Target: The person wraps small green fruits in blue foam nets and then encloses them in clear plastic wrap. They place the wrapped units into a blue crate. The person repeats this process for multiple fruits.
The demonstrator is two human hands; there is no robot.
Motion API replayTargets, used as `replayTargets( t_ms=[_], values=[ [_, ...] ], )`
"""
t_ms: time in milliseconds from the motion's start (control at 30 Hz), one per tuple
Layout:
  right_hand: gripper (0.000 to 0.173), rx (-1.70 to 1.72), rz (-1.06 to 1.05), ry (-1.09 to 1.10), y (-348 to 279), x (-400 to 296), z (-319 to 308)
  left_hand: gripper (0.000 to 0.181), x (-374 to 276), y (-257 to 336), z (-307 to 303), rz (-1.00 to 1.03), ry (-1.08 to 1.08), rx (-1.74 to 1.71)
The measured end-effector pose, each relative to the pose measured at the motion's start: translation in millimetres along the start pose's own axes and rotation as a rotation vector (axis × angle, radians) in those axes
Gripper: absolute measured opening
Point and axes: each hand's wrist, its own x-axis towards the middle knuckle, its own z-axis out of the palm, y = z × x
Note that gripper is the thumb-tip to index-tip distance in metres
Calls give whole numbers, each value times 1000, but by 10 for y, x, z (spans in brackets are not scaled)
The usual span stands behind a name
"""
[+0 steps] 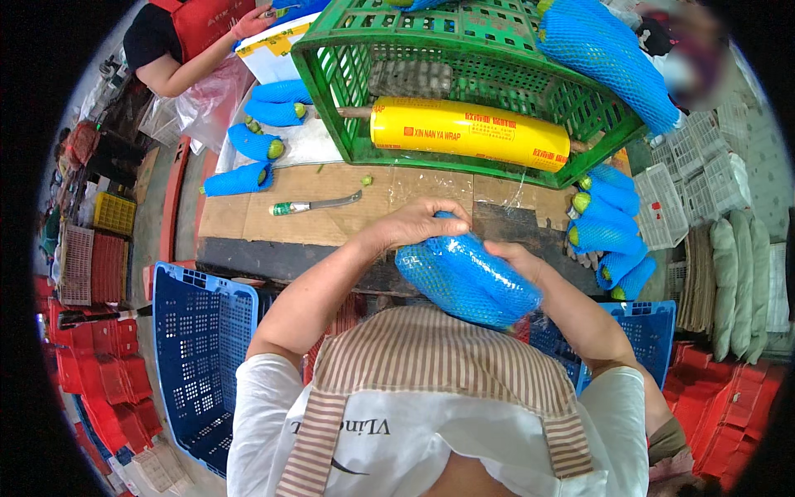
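Observation:
Close to my apron, both hands hold a bundle of green vegetables in blue foam netting (469, 273), covered with shiny clear film. My left hand (428, 223) grips its upper left edge with thumb and fingers. At its upper right side is my right hand (518, 258), its fingers partly hidden by the bundle. Beyond them, a yellow roll of cling wrap (469, 133) hangs on a rod inside a green plastic crate (435, 163) turned on its side. A curved knife (317, 204) with a green and white handle lies on the cardboard (366, 217).
Netted vegetables lie at the table's left (239, 180) and right (605, 233); another netted piece (608, 62) rests on the crate. Blue crates stand at my left (205, 366) and right (646, 335). A person in a red apron (199, 31) works across at the far left.

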Motion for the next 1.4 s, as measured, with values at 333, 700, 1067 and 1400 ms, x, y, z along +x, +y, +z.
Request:
replayTargets(
  t_ms=[333,700,1067,1400],
  values=[
    [91,-22,-774,-28,391,-55,144,40,-135,-306,527,48,538,-944],
    [83,-24,-737,128,502,-421,36,61,-332,319,290,430,408,319],
    [92,-211,-587,122,479,-520,438,11,-9,1178,378,362,155,499],
    [90,-234,-560,77,420,-540,472,18,2,1249,238,61,76,139]
  ],
)
